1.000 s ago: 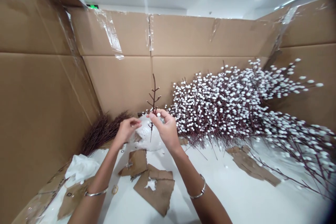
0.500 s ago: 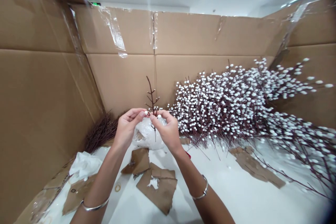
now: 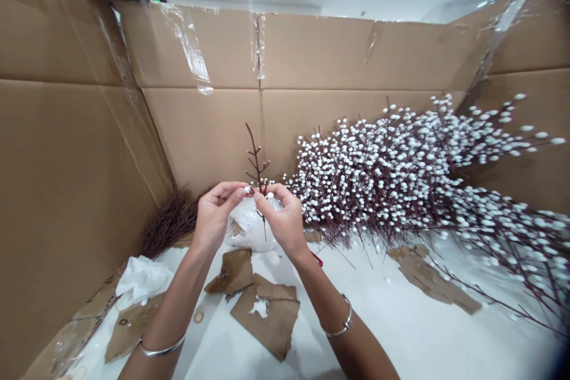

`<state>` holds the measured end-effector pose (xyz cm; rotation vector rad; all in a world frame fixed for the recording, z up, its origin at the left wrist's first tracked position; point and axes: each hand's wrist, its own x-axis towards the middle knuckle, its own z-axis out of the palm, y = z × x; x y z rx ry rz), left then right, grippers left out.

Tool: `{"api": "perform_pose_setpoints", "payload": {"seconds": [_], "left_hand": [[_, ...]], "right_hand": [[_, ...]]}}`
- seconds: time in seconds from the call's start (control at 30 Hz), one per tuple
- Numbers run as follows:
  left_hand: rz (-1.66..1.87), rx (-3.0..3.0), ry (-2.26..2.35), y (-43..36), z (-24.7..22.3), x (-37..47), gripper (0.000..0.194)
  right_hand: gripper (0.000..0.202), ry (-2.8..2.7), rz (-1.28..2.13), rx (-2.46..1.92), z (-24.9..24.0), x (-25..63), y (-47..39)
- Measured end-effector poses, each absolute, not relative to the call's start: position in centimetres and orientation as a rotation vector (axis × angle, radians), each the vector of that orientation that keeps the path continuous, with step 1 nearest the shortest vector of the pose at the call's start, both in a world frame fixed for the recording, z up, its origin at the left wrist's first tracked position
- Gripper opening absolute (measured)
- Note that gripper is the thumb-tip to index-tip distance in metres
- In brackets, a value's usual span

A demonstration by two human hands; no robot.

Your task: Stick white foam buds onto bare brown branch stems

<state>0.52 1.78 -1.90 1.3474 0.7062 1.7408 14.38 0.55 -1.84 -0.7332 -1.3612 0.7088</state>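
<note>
Between thumb and fingers, my left hand point(image 3: 215, 214) pinches a small white bud point(image 3: 247, 189) at the tip of a side twig. My right hand point(image 3: 285, 217) is closed round a brown artificial branch point(image 3: 255, 157), held upright with its bare twigs pointing up. One white bud shows by my right thumb, low on this branch. Behind my hands lies a clear plastic bag point(image 3: 252, 228) of white pieces. To the right, a large heap of budded branches point(image 3: 378, 172) leans against the cardboard.
Cardboard walls point(image 3: 191, 136) enclose the white table point(image 3: 347, 309) at the back and sides. Bare brown stems point(image 3: 171, 222) lie at the back left, near a crumpled white plastic bag point(image 3: 145, 278). Torn cardboard pieces point(image 3: 271, 320) and a rubber band point(image 3: 199, 315) lie in front.
Both hands keep almost the same pose at the branch. The branch's top has tipped slightly left, and the whole view has shifted a little.
</note>
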Motion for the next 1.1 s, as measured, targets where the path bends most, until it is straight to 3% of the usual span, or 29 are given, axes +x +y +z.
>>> {"api": "perform_pose_setpoints", "payload": {"seconds": [1.1], "left_hand": [[2.045, 1.242, 0.721, 1.7, -2.8, 2.6, 0.017]], "right_hand": [[0.012, -1.283, 0.553, -0.767, -2.0, 13.6, 0.0]]}}
